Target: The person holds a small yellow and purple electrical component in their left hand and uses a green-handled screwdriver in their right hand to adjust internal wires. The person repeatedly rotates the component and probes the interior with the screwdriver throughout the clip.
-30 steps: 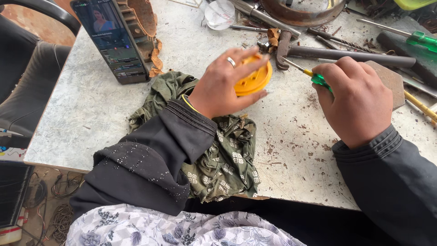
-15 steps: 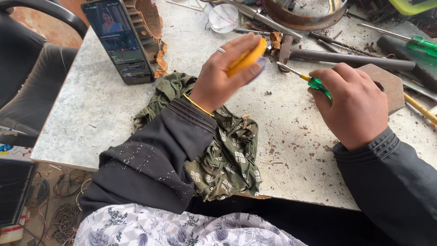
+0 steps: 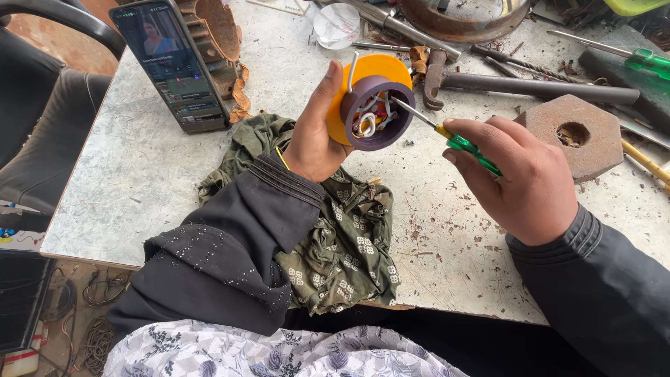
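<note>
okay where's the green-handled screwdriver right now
In the head view, the green-handled screwdriver is right of centre, gripped in the right hand, its tip poking into the wires inside the round orange-and-purple part held up by the left hand.

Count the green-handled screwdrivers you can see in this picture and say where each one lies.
2. One green-handled screwdriver is in the right hand, its tip inside the round part held by the left hand. Another lies at the table's far right corner. Others may be hidden among the clutter.
</note>
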